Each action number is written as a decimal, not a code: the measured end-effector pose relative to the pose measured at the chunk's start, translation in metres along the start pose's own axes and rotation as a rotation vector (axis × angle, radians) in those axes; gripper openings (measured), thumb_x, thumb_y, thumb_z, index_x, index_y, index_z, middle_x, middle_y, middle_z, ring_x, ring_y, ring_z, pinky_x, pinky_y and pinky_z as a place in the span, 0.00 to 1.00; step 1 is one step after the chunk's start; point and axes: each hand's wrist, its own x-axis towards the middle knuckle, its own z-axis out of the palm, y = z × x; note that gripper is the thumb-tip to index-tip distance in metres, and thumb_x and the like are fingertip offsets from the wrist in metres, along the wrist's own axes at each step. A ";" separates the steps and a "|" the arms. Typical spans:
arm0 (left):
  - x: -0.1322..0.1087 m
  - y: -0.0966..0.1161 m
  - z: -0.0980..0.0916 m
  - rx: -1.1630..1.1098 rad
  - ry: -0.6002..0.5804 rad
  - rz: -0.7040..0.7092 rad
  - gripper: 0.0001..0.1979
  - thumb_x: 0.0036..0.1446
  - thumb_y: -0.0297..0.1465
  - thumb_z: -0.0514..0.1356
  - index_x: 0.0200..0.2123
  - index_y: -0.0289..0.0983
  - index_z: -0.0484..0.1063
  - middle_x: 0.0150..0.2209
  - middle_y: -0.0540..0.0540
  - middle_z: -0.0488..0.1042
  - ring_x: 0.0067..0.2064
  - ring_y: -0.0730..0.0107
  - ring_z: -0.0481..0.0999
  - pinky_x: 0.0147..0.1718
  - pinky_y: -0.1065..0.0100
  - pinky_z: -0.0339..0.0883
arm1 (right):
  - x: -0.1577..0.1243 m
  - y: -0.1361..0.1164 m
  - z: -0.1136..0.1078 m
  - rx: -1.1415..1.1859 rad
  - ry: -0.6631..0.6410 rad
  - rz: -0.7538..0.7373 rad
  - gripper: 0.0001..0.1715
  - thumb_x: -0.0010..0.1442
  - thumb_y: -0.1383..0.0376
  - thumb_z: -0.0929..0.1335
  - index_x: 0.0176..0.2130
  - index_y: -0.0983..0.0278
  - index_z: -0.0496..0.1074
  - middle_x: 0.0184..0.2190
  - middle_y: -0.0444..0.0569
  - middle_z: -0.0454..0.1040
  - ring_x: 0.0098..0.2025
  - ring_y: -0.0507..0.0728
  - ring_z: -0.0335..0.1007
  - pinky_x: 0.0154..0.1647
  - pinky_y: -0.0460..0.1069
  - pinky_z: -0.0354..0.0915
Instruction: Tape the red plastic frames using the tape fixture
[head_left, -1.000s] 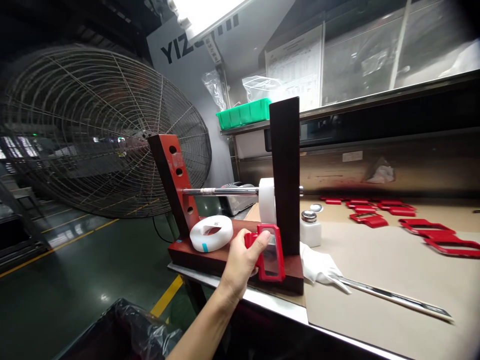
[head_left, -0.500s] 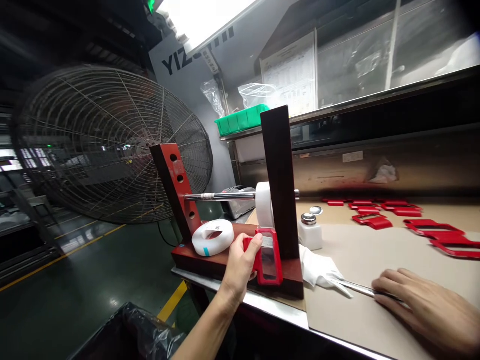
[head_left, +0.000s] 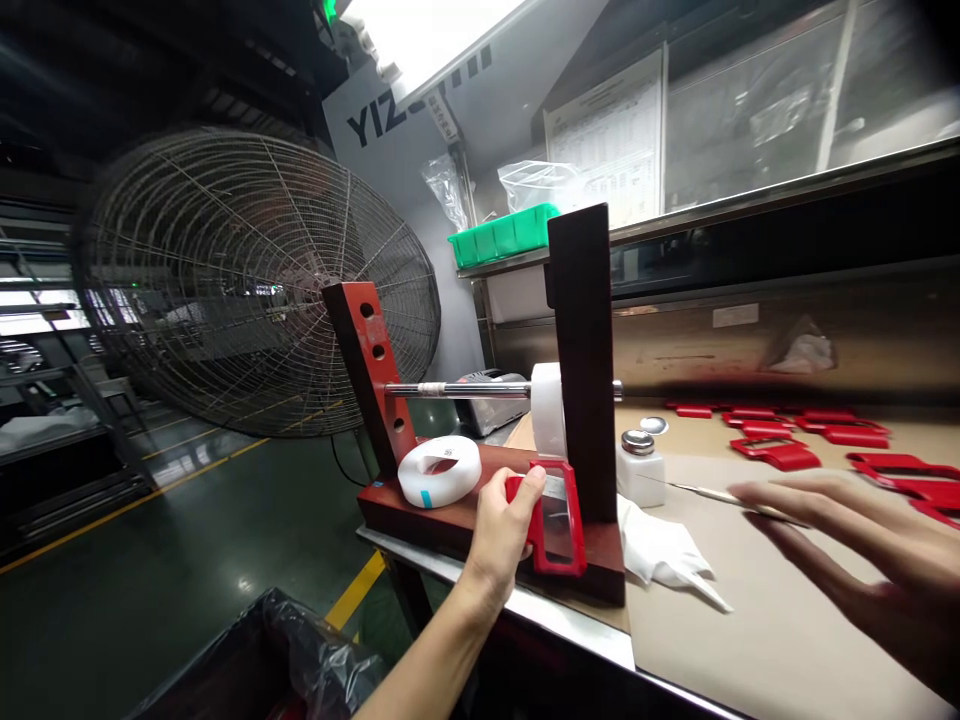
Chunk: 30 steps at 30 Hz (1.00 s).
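Observation:
Between thumb and fingers, my left hand (head_left: 504, 525) pinches a red plastic frame (head_left: 574, 515) with a clear window. It is held upright just below a white roll (head_left: 548, 410) on a metal rod (head_left: 465, 390). The rod spans a dark red wooden stand (head_left: 589, 380). Over the tabletop my right hand (head_left: 862, 540) grips a slim pointed metal tool (head_left: 709, 492), its thin tip reaching left toward a white bottle with a metal cap (head_left: 641, 475). A second roll, whitish with a blue tab (head_left: 442, 475), lies on the stand's base. Below the tool rests a white glove (head_left: 667, 545).
Several red plastic frames (head_left: 776, 450) lie at the back right of the tan tabletop (head_left: 787, 640). A large caged fan (head_left: 262, 290) stands left, and a bin lined with black plastic (head_left: 300, 640) below. A green tray (head_left: 504, 238) sits on the shelf.
My right hand has lifted the slim metal tool off the tabletop by the glove. My left hand still holds the red frame below the roll. The view has shifted slightly left.

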 end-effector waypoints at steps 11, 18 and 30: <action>0.003 -0.005 -0.003 -0.055 -0.002 0.011 0.17 0.55 0.42 0.58 0.25 0.40 0.55 0.18 0.59 0.55 0.17 0.82 0.53 0.12 0.80 0.48 | 0.055 -0.053 0.032 -0.096 0.032 -0.311 0.13 0.64 0.71 0.62 0.47 0.62 0.70 0.38 0.46 0.72 0.34 0.54 0.65 0.31 0.48 0.58; 0.001 -0.004 -0.003 -0.084 -0.012 -0.009 0.16 0.55 0.42 0.58 0.26 0.40 0.56 0.18 0.59 0.55 0.17 0.83 0.53 0.11 0.80 0.46 | 0.054 -0.052 0.040 -0.093 -0.008 -0.311 0.14 0.63 0.72 0.63 0.47 0.62 0.71 0.38 0.46 0.72 0.35 0.54 0.65 0.32 0.48 0.57; 0.001 -0.004 -0.002 -0.085 -0.001 -0.022 0.16 0.55 0.42 0.58 0.26 0.39 0.56 0.18 0.59 0.56 0.17 0.82 0.54 0.12 0.79 0.46 | 0.057 -0.054 0.038 -0.097 0.002 -0.350 0.16 0.62 0.76 0.62 0.46 0.64 0.71 0.36 0.46 0.72 0.32 0.54 0.62 0.31 0.47 0.54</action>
